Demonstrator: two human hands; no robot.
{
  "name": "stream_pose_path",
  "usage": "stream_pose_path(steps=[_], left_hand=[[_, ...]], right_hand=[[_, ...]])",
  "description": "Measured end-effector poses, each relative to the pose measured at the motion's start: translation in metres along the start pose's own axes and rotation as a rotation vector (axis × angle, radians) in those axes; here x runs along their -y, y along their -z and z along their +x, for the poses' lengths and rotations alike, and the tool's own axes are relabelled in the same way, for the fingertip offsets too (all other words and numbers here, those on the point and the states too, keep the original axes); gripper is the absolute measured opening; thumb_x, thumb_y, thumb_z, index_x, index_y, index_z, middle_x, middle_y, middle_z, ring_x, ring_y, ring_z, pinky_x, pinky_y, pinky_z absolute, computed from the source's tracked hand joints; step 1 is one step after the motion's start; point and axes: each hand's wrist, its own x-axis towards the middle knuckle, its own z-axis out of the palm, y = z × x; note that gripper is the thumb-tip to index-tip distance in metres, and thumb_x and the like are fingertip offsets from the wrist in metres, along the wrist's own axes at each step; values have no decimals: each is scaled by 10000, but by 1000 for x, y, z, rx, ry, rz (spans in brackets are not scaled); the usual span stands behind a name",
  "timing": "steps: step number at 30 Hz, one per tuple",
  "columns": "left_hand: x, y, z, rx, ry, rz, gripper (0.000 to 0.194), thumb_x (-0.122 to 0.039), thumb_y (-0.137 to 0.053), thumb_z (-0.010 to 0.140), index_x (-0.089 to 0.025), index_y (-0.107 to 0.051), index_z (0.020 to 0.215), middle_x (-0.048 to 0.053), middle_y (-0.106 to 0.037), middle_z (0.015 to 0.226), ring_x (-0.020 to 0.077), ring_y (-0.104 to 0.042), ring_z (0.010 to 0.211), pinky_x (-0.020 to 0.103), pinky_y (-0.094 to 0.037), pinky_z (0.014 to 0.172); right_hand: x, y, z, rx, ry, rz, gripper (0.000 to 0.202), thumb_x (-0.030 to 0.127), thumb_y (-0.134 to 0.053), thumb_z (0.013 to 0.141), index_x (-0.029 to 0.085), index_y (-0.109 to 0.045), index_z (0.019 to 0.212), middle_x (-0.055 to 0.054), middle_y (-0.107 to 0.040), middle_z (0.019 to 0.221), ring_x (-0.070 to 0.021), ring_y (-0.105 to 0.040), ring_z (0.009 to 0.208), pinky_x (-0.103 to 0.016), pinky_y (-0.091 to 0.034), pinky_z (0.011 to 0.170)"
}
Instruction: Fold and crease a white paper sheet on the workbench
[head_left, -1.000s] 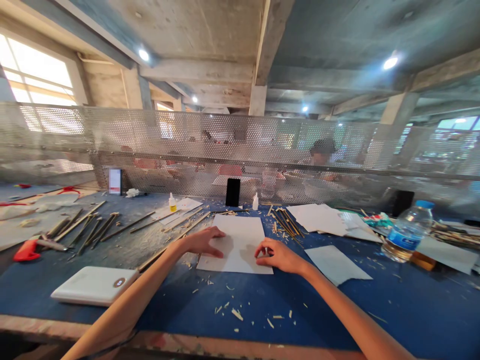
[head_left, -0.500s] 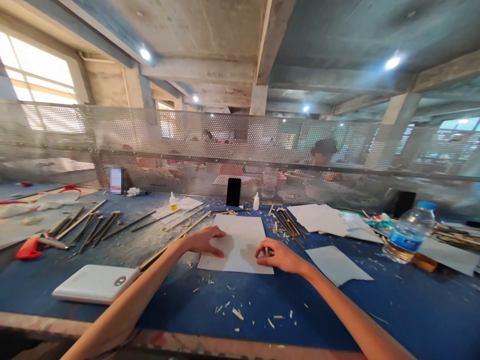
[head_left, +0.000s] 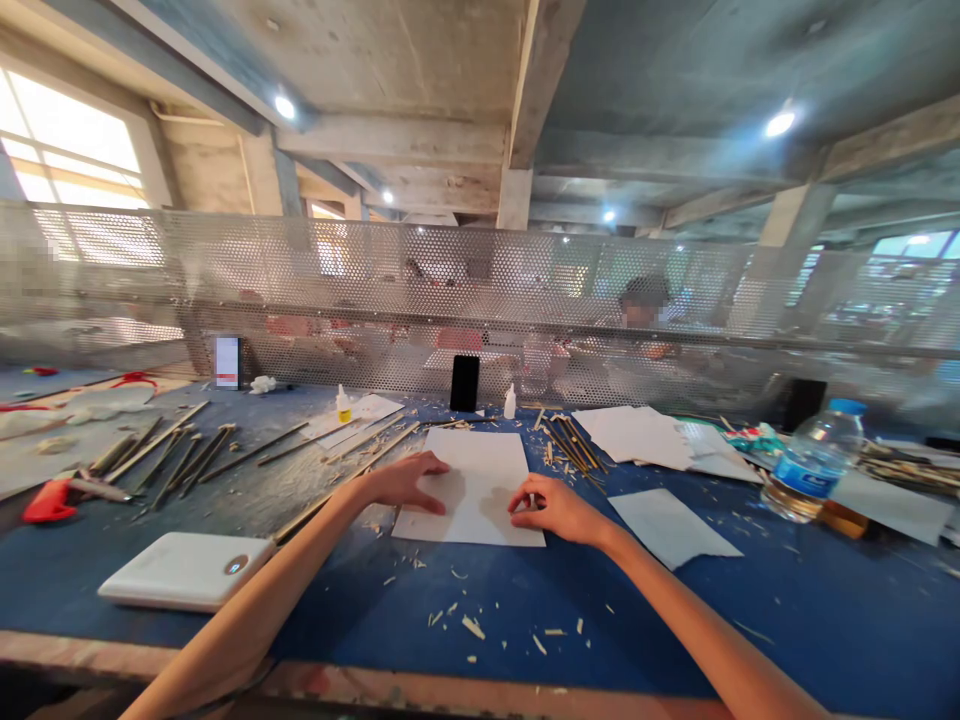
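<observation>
Blue, shaving-strewn workbench (head_left: 750,620) under concrete beams: left hand (head_left: 405,483) and right hand (head_left: 551,510) press flat, grips unclenched, on white paper (head_left: 480,480).

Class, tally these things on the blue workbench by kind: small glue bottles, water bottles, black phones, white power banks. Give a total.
Small glue bottles: 2
Water bottles: 1
Black phones: 1
White power banks: 1
Total: 5

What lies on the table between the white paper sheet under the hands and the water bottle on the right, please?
In the head view, a smaller torn white sheet lies on the blue table between the paper sheet and the water bottle, amid scattered wood shavings.
</observation>
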Motion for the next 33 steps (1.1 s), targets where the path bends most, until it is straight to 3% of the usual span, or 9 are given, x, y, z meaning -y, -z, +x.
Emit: stream_pose_path(steps=[13,18,22,26,30,33], left_hand=[[3,-1,1,-10,-20,17,783,-626,-728,691,-216,-530,1328,99,-559,1279,304,-510,1178,361,-374,1010],[4,-2,1,-10,-15,8,780,-625,-734,688,-225,-532,1326,94,-566,1267,301,-524,1157,362,-388,997],[4,-2,2,-10,-16,28,779,-636,-724,685,-228,-536,1323,87,-569,1264,304,-524,1159,356,-383,999],[3,-1,2,-11,-15,33,781,-645,-716,688,-225,-537,1322,92,-566,1275,310,-518,1167,357,-378,1000],[2,-1,1,-20,-15,27,772,-640,-726,680,-239,-542,1313,85,-572,1269,311,-521,1160,365,-383,996],[1,0,1,-18,-12,20,762,-630,-733,677,-251,-545,1312,85,-576,1265,315,-528,1152,374,-397,983]], right_hand=[[4,1,-1,51,-43,16,191,315,-725,732,165,-730,849,-23,-618,804,-143,-555,706,-242,-429,643],[4,0,-1,-9,-54,-5,178,301,-710,741,159,-724,847,-35,-633,838,-153,-575,741,-253,-439,676],[5,1,-2,59,-49,21,205,319,-718,735,157,-727,861,-29,-633,818,-151,-572,727,-250,-437,660],[6,1,-1,8,-62,11,181,296,-708,741,153,-721,852,-34,-640,825,-152,-573,729,-252,-437,656],[5,1,-1,70,-48,19,196,314,-712,745,158,-727,862,-29,-638,797,-151,-570,713,-253,-437,649],[5,1,-1,14,-53,-5,197,328,-710,750,161,-728,852,-36,-645,818,-156,-577,728,-258,-442,661]])
